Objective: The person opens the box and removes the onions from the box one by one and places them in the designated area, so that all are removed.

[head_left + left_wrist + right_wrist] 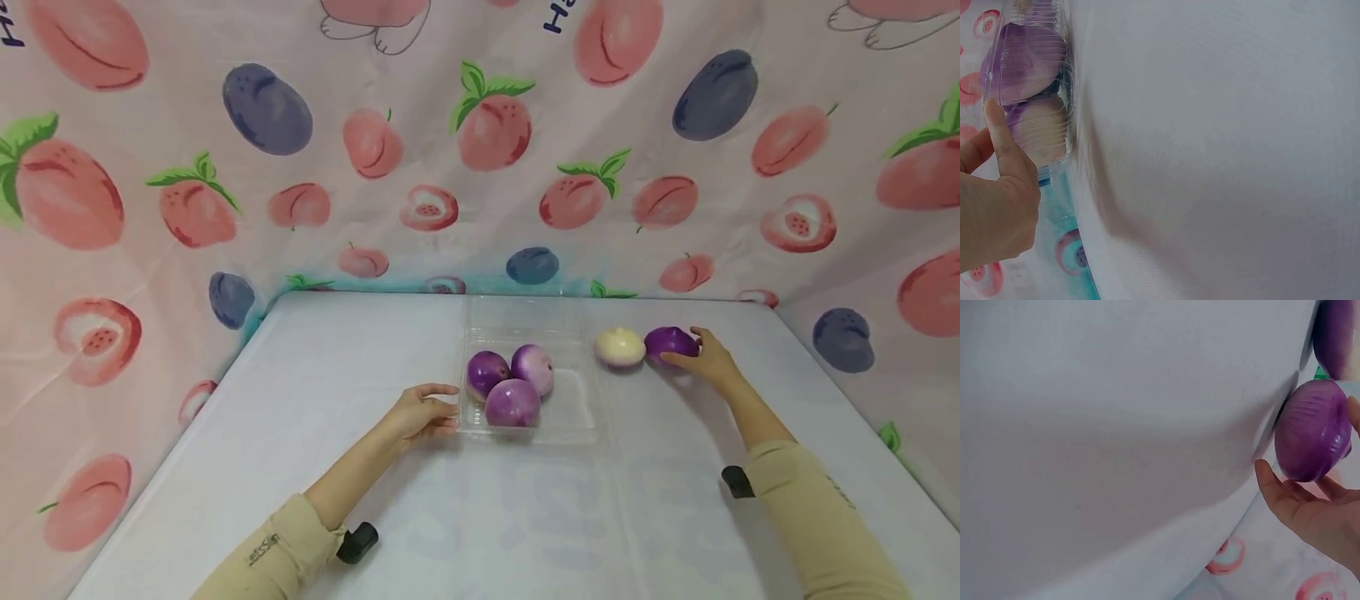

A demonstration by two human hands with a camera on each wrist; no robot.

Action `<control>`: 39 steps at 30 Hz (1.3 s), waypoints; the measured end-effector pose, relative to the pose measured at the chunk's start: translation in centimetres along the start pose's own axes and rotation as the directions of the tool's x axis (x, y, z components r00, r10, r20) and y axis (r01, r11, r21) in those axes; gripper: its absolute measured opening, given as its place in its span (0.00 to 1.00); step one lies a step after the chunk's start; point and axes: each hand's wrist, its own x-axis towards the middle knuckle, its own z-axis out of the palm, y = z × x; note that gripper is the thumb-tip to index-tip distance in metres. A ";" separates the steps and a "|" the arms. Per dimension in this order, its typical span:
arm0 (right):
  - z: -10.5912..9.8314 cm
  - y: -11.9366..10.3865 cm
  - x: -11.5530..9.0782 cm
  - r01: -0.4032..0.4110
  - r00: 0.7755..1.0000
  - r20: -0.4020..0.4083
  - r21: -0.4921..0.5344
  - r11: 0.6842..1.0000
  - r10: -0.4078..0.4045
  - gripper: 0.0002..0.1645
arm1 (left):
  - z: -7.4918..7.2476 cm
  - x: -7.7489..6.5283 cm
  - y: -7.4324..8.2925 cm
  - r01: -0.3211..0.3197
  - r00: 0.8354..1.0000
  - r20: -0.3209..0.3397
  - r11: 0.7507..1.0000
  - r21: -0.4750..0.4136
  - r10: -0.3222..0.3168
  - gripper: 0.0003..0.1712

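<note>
A clear plastic box (577, 408) stands on the table with three purple onions (513, 403) in its left part. My left hand (420, 410) is at the box's left wall, its fingertips right at the rim; in the left wrist view one finger (1002, 134) points up along the wall. To the right, my right hand (705, 358) reaches round a dark purple onion (670, 342), fingers spread. A gap shows between one fingertip (1262, 467) and this onion in the right wrist view. Close on its left sits a pale cream onion (620, 347), purple lower down.
The box's transparent lid (525, 313) lies folded back behind it, toward the rear edge. White cloth covers the table (337, 333). A fruit-printed curtain (480, 225) rises at the back and both sides.
</note>
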 end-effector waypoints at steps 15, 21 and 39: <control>0.1 -0.2 -0.3 0.059 0.994 -0.090 -0.024 0.998 -0.061 0.49 | 0.1 0.2 0.0 0.009 1.000 -0.020 1.000 0.012 -0.009 0.26; 0.8 -1.2 -0.8 0.065 0.965 -0.256 0.024 0.998 -0.057 0.40 | 0.1 0.2 -0.2 0.015 1.000 -0.020 1.000 0.007 -0.015 0.26; 2.6 -4.5 -2.8 0.170 0.892 -0.443 0.151 0.974 -0.087 0.26 | 0.1 0.1 0.0 0.018 1.000 -0.022 1.000 0.015 -0.017 0.26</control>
